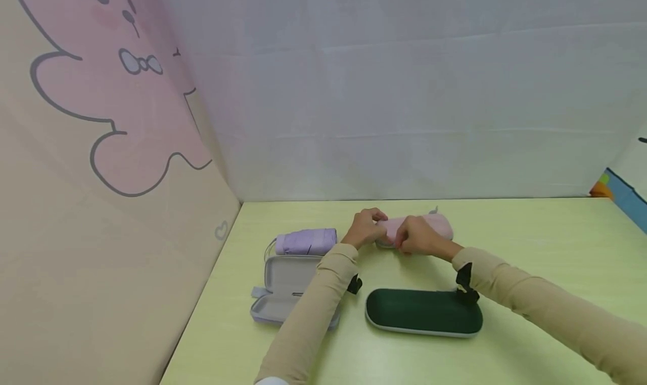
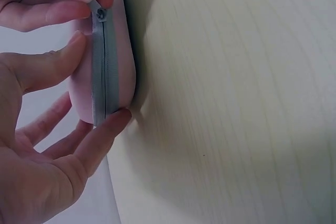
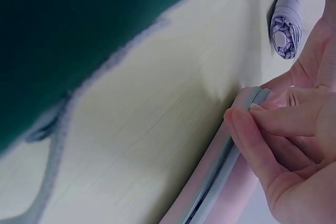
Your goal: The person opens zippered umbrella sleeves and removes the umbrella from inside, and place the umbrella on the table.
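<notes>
A pink zip case (image 1: 438, 225) lies near the back of the table. My left hand (image 1: 365, 229) grips its left end; in the left wrist view the thumb is on one side and the fingertips are around the end. With thumb and forefinger, my right hand (image 1: 422, 238) pinches the small zipper pull (image 2: 96, 4) on the case's grey zipper (image 2: 100, 72). From the pull toward the left end, the zipper tapes lie together. On the other side, the right wrist view has a thin dark gap (image 3: 212, 179) between them.
A rolled purple umbrella (image 1: 305, 242) with a cord loop lies left of my left hand. In front of it, an open grey case (image 1: 289, 271) is partly covered by my left sleeve. A case with a dark green inside (image 1: 419, 312) lies below my right wrist. White cloth (image 1: 404, 121) hangs behind.
</notes>
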The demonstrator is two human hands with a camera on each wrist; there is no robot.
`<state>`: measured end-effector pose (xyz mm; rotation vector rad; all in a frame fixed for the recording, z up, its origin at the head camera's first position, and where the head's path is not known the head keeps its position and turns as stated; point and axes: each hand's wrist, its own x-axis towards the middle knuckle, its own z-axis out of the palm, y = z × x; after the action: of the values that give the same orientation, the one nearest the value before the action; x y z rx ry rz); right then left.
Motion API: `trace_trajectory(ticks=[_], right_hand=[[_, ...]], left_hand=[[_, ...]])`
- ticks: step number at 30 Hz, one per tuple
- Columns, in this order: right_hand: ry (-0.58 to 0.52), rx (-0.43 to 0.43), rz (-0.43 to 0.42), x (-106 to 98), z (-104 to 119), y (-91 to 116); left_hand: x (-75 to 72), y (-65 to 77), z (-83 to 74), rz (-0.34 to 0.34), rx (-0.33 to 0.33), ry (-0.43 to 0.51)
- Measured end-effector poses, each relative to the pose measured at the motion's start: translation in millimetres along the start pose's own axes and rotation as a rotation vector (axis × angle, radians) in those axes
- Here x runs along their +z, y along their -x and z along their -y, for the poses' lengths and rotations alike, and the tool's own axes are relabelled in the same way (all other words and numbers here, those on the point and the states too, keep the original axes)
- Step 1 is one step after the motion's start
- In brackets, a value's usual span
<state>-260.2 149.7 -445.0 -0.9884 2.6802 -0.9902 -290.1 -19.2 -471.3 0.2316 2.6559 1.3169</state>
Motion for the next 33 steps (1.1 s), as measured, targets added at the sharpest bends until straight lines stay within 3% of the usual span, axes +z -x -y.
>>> trace_trajectory(ticks=[10, 19, 26, 33], right_hand=[[-0.060, 0.037, 0.017, 0.6, 6.9, -1.5], [-0.140, 0.124, 0.008, 5.7, 6.4, 2.3], [-0.132, 0.144, -0.015, 6.3, 8.2, 5.3], [-0.118, 0.124, -0.023, 7.3, 8.8, 9.8]], left_hand=[[0.4, 1.4, -8.6, -0.014, -0.006, -0.062], [1.0, 1.3, -7.8, -0.022, -0.003, -0.114], [1.6, 2.3, -13.3, -0.012, -0.021, -0.137], [3.2, 1.4, -12.4, 0.008, 0.010, -0.219]])
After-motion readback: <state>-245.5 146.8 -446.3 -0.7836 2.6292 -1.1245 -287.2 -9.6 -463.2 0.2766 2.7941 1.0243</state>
